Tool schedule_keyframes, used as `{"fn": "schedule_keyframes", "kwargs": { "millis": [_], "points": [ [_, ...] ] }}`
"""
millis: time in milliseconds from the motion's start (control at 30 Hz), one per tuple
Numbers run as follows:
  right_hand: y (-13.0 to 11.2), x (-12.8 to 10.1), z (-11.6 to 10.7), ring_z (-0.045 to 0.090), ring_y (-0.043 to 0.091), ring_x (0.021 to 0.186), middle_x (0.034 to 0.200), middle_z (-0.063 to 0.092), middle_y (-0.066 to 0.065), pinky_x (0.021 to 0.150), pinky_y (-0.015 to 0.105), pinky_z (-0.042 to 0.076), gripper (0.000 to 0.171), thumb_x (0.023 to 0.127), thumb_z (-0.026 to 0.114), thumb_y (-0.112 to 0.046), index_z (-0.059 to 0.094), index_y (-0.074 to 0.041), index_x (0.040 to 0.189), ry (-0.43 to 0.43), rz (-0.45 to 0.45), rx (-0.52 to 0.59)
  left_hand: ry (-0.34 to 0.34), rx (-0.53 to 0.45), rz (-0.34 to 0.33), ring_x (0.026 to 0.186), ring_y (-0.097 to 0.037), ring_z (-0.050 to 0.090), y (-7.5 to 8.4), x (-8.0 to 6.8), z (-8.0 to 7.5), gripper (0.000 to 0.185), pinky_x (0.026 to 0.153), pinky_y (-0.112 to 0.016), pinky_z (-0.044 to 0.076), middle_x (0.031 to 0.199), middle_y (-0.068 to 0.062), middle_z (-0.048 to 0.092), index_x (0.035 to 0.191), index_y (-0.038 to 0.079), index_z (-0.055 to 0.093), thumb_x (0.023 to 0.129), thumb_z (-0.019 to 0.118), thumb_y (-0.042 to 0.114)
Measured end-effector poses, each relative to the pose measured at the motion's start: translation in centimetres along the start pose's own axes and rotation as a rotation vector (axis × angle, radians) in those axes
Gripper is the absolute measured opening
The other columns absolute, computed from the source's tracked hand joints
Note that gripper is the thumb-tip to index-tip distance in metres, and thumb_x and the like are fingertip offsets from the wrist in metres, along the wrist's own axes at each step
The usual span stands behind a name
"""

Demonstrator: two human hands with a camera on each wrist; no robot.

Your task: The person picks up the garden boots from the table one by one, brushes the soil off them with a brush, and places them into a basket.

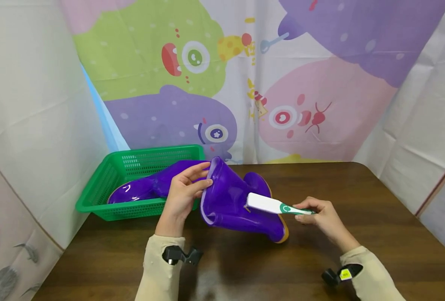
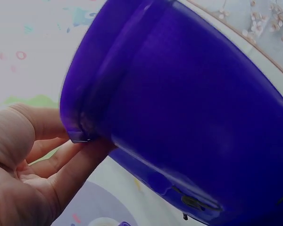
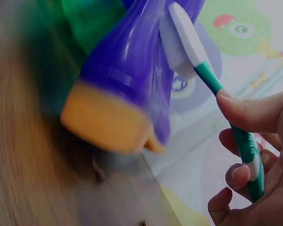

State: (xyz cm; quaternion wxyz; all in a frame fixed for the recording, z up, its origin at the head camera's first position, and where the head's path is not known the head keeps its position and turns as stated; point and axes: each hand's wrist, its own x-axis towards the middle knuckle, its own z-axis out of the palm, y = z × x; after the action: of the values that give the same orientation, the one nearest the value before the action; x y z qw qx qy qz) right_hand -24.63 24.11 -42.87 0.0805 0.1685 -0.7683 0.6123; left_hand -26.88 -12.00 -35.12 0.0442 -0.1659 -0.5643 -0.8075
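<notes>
A shiny purple rubber boot with a tan sole lies tilted on the brown table, its opening toward the left. My left hand grips the rim of the boot's opening, fingers curled over the edge. My right hand holds a green-handled brush with a white head, and the bristles press on the boot's shaft. The tan sole shows blurred in the right wrist view.
A green plastic basket stands at the back left of the table with a second purple boot lying in it. A cartoon-monster curtain hangs behind. White sheets close off both sides.
</notes>
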Motion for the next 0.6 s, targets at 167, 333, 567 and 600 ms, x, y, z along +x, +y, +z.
{"fn": "schedule_keyframes", "kwargs": {
  "millis": [167, 333, 567, 600],
  "points": [
    [-0.9, 0.0, 1.3, 0.055, 0.008, 0.068, 0.082, 0.064, -0.003, 0.055, 0.021, 0.047, 0.02, 0.079, 0.075, 0.009, 0.073, 0.006, 0.1, -0.012, -0.025, 0.025, 0.017, -0.013, 0.003, 0.074, -0.016, 0.072, 0.0, -0.1, 0.0, 0.044, 0.061, -0.028, 0.059, 0.094, -0.003, 0.074, 0.128, -0.009, 0.061, 0.085, 0.063, -0.018],
    [-2.3, -0.2, 2.7, 0.06, 0.01, 0.079, 0.086, 0.065, -0.002, 0.066, 0.023, 0.054, 0.021, 0.082, 0.073, 0.009, 0.074, 0.0, 0.101, -0.034, -0.047, 0.115, 0.016, -0.01, 0.0, 0.075, -0.016, 0.072, 0.0, 0.0, -0.1, 0.043, 0.061, -0.028, 0.059, 0.095, -0.003, 0.074, 0.128, -0.008, 0.061, 0.085, 0.063, -0.017],
    [-3.4, -0.4, 2.8, 0.053, 0.005, 0.062, 0.082, 0.065, -0.004, 0.05, 0.018, 0.042, 0.026, 0.081, 0.071, 0.012, 0.076, -0.007, 0.098, 0.026, -0.054, 0.169, 0.008, -0.006, -0.003, 0.076, -0.016, 0.072, 0.0, 0.0, -0.1, 0.043, 0.062, -0.028, 0.059, 0.096, -0.002, 0.074, 0.127, -0.006, 0.062, 0.086, 0.063, -0.016],
    [-3.3, -0.4, 2.8, 0.052, 0.005, 0.062, 0.081, 0.065, -0.004, 0.049, 0.018, 0.041, 0.026, 0.081, 0.071, 0.012, 0.076, -0.006, 0.098, 0.025, -0.056, 0.17, 0.009, -0.007, -0.005, 0.075, -0.016, 0.072, 0.1, 0.0, -0.1, 0.042, 0.062, -0.028, 0.059, 0.096, -0.002, 0.074, 0.127, -0.006, 0.063, 0.086, 0.063, -0.016]
  ]
}}
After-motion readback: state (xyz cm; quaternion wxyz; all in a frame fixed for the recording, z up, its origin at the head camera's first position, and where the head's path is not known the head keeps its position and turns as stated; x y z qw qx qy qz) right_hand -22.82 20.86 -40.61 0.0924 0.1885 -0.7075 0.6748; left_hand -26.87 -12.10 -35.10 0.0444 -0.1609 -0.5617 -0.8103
